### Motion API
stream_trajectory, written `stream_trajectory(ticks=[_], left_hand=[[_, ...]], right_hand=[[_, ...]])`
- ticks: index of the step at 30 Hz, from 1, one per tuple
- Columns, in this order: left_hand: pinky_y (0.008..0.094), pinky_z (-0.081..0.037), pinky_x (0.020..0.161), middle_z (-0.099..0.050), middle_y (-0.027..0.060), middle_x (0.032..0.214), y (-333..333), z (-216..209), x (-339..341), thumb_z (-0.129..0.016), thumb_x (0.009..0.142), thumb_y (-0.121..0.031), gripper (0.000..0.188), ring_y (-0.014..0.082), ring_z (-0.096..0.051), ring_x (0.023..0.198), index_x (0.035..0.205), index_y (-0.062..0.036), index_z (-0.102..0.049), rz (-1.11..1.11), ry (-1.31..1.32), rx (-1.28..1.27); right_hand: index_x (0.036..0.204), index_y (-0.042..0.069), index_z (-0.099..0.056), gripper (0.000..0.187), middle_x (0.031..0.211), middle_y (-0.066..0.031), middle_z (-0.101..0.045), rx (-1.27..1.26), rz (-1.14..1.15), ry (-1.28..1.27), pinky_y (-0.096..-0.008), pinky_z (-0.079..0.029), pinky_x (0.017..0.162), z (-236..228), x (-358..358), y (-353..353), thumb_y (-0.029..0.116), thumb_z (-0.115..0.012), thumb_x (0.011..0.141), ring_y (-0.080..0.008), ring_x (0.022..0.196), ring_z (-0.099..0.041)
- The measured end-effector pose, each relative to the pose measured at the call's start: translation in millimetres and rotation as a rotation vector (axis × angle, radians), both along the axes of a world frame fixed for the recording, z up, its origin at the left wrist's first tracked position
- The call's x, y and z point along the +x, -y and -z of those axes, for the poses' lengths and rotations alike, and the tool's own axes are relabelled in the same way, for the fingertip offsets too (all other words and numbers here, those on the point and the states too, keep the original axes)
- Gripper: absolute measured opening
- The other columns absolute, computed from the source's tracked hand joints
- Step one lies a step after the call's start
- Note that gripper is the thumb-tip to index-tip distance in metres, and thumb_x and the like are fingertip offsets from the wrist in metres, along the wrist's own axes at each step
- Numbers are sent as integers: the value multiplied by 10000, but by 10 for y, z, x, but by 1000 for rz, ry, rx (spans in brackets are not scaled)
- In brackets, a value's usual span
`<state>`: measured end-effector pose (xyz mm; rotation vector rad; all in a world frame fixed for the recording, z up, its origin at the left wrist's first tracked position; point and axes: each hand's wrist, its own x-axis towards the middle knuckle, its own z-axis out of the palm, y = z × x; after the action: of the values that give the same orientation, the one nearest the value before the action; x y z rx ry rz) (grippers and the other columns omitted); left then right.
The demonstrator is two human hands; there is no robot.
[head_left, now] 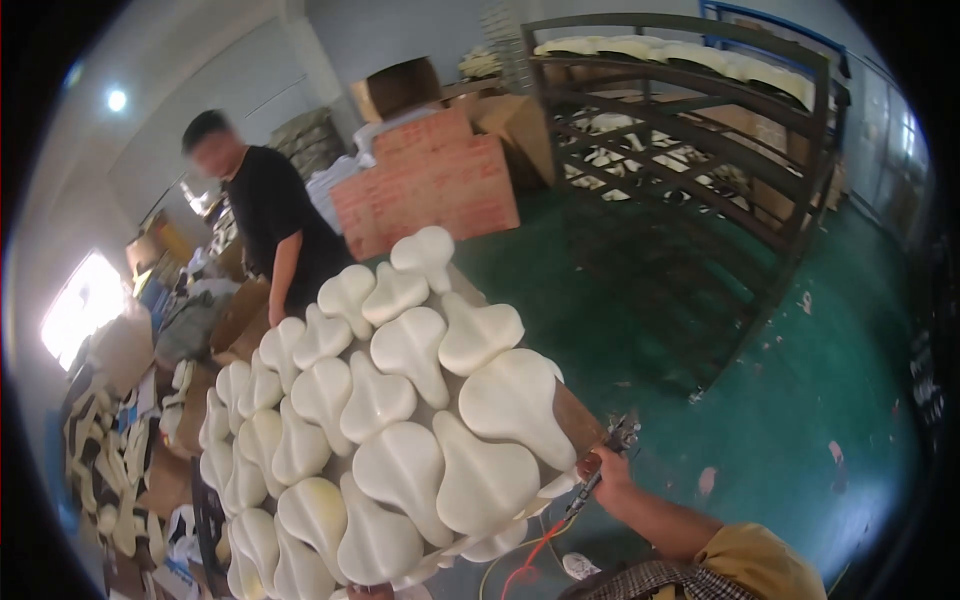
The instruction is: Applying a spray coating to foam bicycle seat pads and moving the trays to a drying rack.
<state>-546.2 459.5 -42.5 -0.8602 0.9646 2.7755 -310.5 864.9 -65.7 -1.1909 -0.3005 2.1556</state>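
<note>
Green floor extends widely from the right edge of the counter toward a dark metal rack, so on this side the arm has room. On the left, the border is tighter: cardboard and piled pieces lie near, and a person in a black shirt stands by the far left part. Smooth, cream-coloured pads, formed like bicycle saddles with one broad end and one narrow nose, cover the counter in close rows; some show a slight yellow tint. Beside the right near edge, the right hand is closed around a metallic spray gun with an orange hose. Of the left hand, only a little appears below the nearest pads; I cannot tell its grip.
</note>
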Motion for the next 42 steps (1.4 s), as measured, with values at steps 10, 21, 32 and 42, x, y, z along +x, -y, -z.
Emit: stream_trajectory(ticks=[10, 21, 32, 42], left_hand=[[430, -404, 980, -514, 161, 1276, -613, -1119, 461, -511, 877, -338, 520, 301, -491, 1169, 1262, 9, -479, 131, -296, 83], [386, -579, 660, -557, 148, 1209, -1566, -2263, 439, -439, 900, -296, 440, 339, -555, 1082, 1256, -40, -472, 539, -755, 218], [248, -496, 555, -530, 127, 1225, -3547, -4072, 1053, -456, 903, -247, 412, 350, -535, 1098, 1245, -17, -451, 318, -709, 122], [308, -420, 922, -505, 196, 1233, -4124, -4648, 1416, -477, 937, -232, 395, 227, -493, 1102, 1184, 70, -421, 43, -850, 19]], right_hand=[[881, 45, -481, 113, 672, -108, -533, 338, 165, -59, -334, -457, 466, -1625, 428, -599, 148, -526, 868, -235, 566, -559], [1100, 68, -467, 273, 1026, -163, -590, 676, 515, -663, -410, -509, 801, -3153, 978, -2037, 153, -579, 865, -274, 931, -590], [1131, 3, -403, 332, 1142, -186, -513, 732, 565, -911, -446, -484, 908, -3855, 1164, -3957, 89, -573, 859, -290, 1080, -531], [1147, 1, -386, 350, 1184, -207, -485, 738, 466, -933, -452, -445, 957, -3997, 1048, -4320, 95, -565, 861, -316, 1122, -506]])
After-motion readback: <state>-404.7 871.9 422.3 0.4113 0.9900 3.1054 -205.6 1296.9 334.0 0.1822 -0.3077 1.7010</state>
